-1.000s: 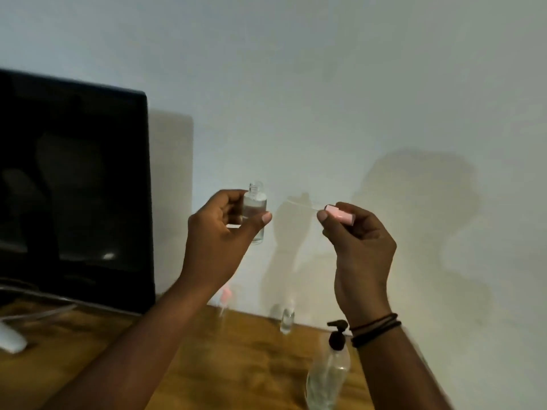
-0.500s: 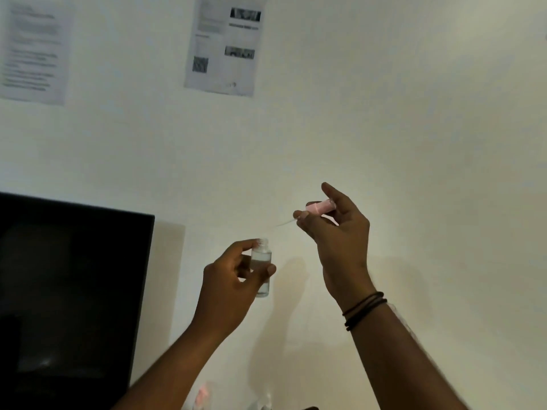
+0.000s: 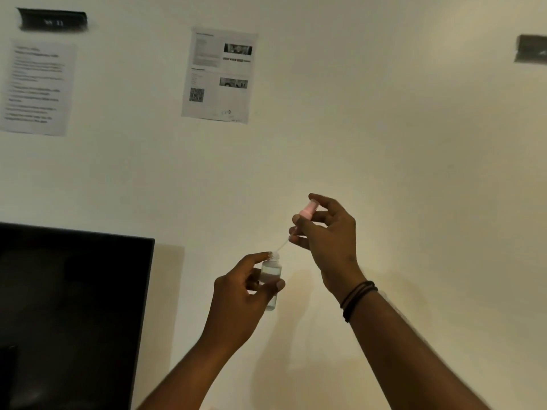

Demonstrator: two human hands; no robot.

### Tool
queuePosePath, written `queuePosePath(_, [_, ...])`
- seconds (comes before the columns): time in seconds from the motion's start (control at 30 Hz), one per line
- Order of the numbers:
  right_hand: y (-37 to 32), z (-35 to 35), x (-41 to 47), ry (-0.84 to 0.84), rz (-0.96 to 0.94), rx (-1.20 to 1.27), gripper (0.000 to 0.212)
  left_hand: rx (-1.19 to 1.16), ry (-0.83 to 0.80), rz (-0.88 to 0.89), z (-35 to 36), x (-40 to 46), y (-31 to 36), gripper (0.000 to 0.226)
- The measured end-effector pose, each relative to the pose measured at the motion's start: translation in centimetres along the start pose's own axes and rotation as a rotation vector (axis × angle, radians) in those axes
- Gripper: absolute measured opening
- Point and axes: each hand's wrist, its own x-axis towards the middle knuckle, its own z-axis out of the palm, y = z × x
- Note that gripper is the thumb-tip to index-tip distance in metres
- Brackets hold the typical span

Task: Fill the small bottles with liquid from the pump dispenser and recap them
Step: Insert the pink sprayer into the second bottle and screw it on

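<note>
My left hand [image 3: 242, 294] grips a small clear bottle [image 3: 271, 276] upright in front of the wall, thumb and fingers round its body. The bottle holds clear liquid and its threaded neck is uncapped. My right hand [image 3: 325, 235] pinches a pink spray cap [image 3: 307, 209] above and to the right of the bottle. The cap's thin clear dip tube [image 3: 282, 247] slants down and its tip sits at the bottle's mouth. The pump dispenser and the other small bottles are out of view below the frame.
A dark monitor [image 3: 74, 315] fills the lower left. Two printed sheets [image 3: 219, 75] [image 3: 37, 87] and two dark tape strips [image 3: 53, 20] are stuck on the white wall. Black bands circle my right wrist [image 3: 358, 300].
The view has tilted up, so the table, dispenser and other bottles dropped out of sight. My right hand has turned the pink cap upright and brought its tube tip down to the bottle's mouth.
</note>
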Motion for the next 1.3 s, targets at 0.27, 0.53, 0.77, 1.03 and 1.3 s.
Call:
queuePosePath(0.27, [-0.3,-0.1,0.9,-0.073,-0.082,-0.191,0.048,0.000,-0.018,-0.005,0.3,-0.1,0.1,0.041])
queuePosePath(0.53, [-0.3,-0.2,1.4,-0.125,-0.113,-0.275,0.051,-0.028,-0.020,0.006,0.9,-0.2,0.0,0.044])
queuePosePath(0.77, [0.5,-0.4,0.6,-0.195,-0.109,-0.317,0.050,-0.018,-0.018,0.009,1.3,-0.5,0.0,0.046])
queuePosePath(1.03, [1.7,-0.6,-0.3,-0.276,-0.089,-0.360,0.049,0.009,-0.001,0.022,1.2,-0.7,-0.3,0.044])
queuePosePath(1.3, [2.0,-0.6,-1.2,-0.303,-0.082,-0.344,0.048,0.012,0.028,0.023,1.3,-0.9,0.1,0.047])
